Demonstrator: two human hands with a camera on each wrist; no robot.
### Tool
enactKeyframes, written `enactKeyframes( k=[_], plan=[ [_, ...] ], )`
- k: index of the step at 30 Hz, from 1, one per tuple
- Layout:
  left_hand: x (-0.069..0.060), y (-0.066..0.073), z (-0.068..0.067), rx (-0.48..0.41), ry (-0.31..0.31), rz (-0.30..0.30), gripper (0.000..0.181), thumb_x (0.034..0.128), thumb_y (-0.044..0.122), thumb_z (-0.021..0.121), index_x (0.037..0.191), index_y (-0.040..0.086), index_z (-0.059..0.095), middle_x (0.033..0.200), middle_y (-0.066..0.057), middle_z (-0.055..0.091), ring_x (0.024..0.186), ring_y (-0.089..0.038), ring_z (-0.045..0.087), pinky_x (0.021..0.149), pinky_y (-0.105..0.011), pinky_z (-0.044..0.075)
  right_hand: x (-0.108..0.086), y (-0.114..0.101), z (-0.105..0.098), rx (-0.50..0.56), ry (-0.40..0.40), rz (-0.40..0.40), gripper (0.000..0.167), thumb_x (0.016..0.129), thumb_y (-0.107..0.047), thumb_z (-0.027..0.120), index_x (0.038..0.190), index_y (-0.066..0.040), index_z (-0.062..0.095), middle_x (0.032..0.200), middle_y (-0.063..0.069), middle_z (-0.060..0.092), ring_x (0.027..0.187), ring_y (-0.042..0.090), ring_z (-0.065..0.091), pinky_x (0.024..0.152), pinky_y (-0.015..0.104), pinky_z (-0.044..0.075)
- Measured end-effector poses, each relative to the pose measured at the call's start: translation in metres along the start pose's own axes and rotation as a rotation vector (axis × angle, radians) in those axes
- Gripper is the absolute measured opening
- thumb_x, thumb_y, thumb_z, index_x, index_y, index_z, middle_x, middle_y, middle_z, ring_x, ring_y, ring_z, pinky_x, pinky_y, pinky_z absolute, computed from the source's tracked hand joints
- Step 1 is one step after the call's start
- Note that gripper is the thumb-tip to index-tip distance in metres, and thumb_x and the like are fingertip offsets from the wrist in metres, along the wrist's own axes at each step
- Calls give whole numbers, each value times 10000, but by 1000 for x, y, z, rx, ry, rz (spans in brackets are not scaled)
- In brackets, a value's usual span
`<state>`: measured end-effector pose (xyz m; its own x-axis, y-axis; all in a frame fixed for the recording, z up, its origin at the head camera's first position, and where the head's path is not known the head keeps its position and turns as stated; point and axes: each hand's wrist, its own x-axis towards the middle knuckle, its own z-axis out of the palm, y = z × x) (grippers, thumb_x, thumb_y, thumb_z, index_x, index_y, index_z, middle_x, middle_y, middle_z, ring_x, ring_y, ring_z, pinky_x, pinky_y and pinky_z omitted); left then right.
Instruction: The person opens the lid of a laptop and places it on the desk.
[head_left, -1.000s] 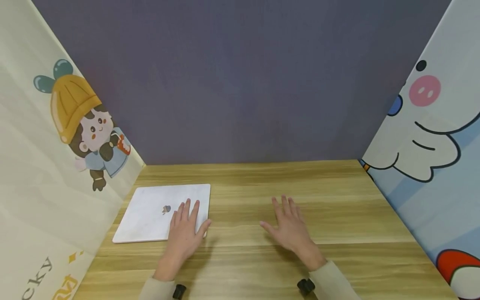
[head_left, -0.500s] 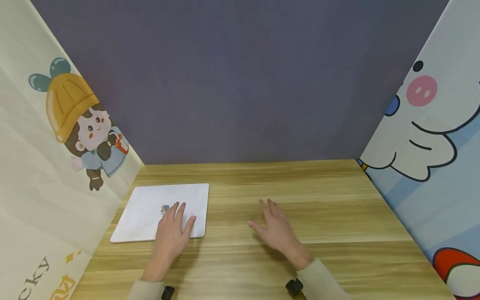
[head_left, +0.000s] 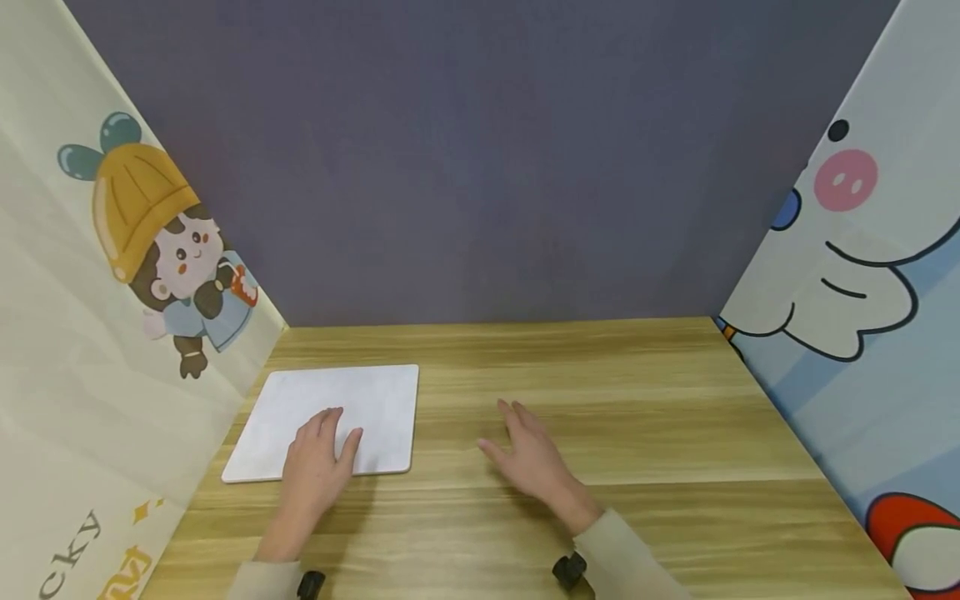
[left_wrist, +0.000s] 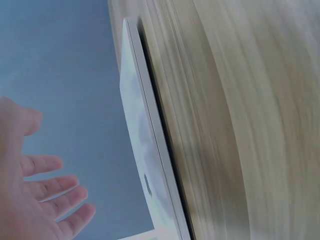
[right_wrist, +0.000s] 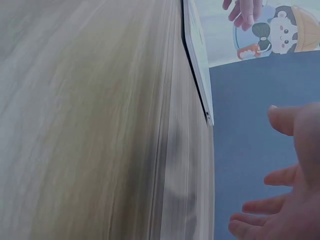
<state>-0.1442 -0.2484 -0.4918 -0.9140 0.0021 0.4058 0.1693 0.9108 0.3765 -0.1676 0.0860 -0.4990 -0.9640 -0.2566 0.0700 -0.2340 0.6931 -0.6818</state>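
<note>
A closed silver laptop [head_left: 375, 417] lies flat on the left part of the wooden table; in the left wrist view the laptop's edge [left_wrist: 152, 112] runs along the tabletop. Above its front portion hovers my left hand [head_left: 313, 467], fingers slightly bent and spread, a gap showing between hand and lid in the left wrist view. The hand covers the lid's logo in the head view. My right hand [head_left: 528, 458] is held over the table to the right of the laptop, fingers relaxed, thumb apart, holding nothing.
The wooden table [head_left: 637, 392] meets a dark grey panel [head_left: 480, 167] at the back. A cartoon-printed panel [head_left: 67, 333] stands at the left and another printed panel [head_left: 892, 375] at the right. A black wrist device [head_left: 570, 571] sits by the right sleeve.
Both hands have moved left, the left one from the laptop's right edge to over its middle front. The right hand has come nearer the laptop. The laptop stays put.
</note>
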Motion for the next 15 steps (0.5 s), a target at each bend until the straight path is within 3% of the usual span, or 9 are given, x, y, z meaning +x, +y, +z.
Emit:
enactKeyframes(
  k=[9,15],
  plan=[
    [3,-19,-13,34,-22,-77,489,1045,314,555,1318,-91,561,1224,-326,564,1097,-504,540,859,-617,466,8,-10,9,34,-13,-40,774,995,-506,602,1562,-39,357,1555,275,378,1426,460,361,1143,618,326],
    [3,-31,-21,41,-38,-128,532,1055,326,521,1344,-121,528,1263,-350,533,1142,-528,508,887,-646,446,14,-15,16,63,-29,-54,777,1003,-538,568,1558,-35,362,1553,233,403,1423,431,380,1141,596,345]
  ],
)
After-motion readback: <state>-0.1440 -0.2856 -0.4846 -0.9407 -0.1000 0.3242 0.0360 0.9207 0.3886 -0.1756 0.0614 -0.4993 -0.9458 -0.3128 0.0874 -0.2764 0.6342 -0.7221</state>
